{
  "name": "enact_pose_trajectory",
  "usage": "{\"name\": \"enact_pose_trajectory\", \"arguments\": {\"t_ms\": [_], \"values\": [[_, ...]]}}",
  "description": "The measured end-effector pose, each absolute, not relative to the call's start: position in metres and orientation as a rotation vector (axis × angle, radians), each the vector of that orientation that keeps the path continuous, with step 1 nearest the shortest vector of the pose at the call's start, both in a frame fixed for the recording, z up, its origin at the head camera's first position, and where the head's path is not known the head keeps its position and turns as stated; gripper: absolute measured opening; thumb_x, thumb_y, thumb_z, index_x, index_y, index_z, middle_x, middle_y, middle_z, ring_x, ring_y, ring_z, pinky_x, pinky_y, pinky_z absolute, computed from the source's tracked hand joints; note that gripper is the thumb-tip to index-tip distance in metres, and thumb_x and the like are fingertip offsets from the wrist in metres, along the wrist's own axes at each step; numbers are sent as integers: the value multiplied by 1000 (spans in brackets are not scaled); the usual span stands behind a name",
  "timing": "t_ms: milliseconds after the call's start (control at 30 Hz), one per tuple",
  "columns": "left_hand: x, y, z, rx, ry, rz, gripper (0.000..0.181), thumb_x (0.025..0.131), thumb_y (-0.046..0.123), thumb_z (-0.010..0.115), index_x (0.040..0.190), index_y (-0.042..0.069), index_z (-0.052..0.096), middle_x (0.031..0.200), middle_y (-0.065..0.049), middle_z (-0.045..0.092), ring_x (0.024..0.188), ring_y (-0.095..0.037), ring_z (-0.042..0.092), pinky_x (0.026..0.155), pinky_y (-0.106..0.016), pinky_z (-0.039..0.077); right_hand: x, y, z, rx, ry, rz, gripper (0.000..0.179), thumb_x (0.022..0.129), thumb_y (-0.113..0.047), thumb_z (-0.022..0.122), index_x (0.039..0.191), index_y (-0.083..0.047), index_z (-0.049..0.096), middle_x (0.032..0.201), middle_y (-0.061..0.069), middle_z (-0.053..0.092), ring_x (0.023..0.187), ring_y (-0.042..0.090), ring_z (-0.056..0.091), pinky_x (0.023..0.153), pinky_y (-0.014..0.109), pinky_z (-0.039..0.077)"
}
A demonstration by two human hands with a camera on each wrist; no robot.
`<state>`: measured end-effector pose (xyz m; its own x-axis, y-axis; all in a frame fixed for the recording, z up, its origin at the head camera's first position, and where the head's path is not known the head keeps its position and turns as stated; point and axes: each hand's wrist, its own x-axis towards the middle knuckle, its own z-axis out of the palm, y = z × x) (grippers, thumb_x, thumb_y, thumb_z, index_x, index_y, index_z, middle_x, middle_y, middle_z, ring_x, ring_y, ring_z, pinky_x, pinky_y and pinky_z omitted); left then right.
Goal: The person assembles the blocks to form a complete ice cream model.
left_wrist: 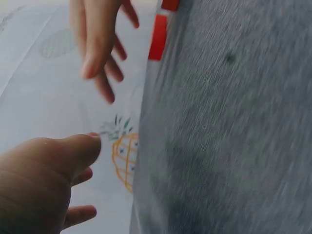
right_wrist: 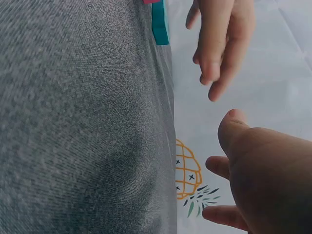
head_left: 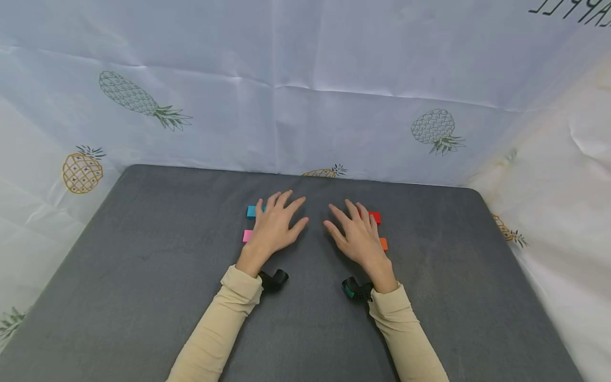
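Note:
My left hand (head_left: 273, 225) is spread over a blue block (head_left: 251, 212) and a pink block (head_left: 247, 235), hiding part of each. On the other side, the fingers of my right hand (head_left: 358, 236) are also spread, partly covering a red block (head_left: 377, 217) and an orange block (head_left: 384, 243). Neither hand holds anything. In the wrist views both hands appear raised above the tabletop, apart from each other. The red block (left_wrist: 158, 38) stands beyond in the left wrist view, and the blue one (right_wrist: 159, 24) looks teal in the right wrist view.
A dark grey cloth covers the table (head_left: 305, 329). White fabric with pineapple prints (head_left: 296, 106) hangs behind its far edge and at the sides. Black devices (head_left: 273, 280) are worn at both wrists, beside beige sleeves.

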<state>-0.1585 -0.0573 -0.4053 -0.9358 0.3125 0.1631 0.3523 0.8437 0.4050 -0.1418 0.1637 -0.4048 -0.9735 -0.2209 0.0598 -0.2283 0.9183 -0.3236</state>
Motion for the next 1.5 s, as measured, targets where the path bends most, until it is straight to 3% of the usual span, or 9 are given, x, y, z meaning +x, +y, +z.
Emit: {"name": "enact_pose_trajectory", "arguments": {"t_ms": [267,533,933,1100,1300,1500], "values": [[-166,-85,-407,-497,-2888,-742,47,102,35,63,145,18,59,156,-17,47,145,-44,41,114,-77,25,-140,162,-403,362,-3034,578,53,105,-49,53,149,-20,55,160,22,41,149,48,33,115,72,29],[-171,-113,-405,-413,-2974,-818,49,102,33,63,149,18,55,160,-17,42,148,-47,34,115,-78,20,-140,162,-404,377,-3003,560,51,104,-48,55,146,-19,59,153,22,48,141,46,43,109,70,38],[-172,-132,-409,-406,-3045,-823,47,101,24,64,145,8,58,151,-22,50,138,-46,45,105,-70,39,-137,162,-404,399,-2906,545,49,101,-42,63,141,-13,63,132,20,62,108,39,59,83,52,53],[-171,-134,-409,-395,-3043,-832,44,100,20,66,142,7,61,146,-21,55,134,-44,49,105,-66,41,-133,161,-403,384,-2856,574,46,99,-38,67,136,-11,67,119,17,67,90,32,60,66,41,51],[-172,-134,-410,-371,-3047,-829,42,99,18,68,140,9,63,145,-19,57,132,-42,50,105,-64,42,-119,168,-396,325,-2793,656,41,96,-33,72,130,-10,71,107,14,69,84,28,63,52,33,45],[-173,-134,-411,-365,-3054,-823,42,99,18,68,140,9,63,144,-19,58,132,-42,51,105,-64,41,-98,185,-390,242,-2777,745,40,91,-27,78,126,-6,73,86,10,63,61,16,49,48,27,33]]}}
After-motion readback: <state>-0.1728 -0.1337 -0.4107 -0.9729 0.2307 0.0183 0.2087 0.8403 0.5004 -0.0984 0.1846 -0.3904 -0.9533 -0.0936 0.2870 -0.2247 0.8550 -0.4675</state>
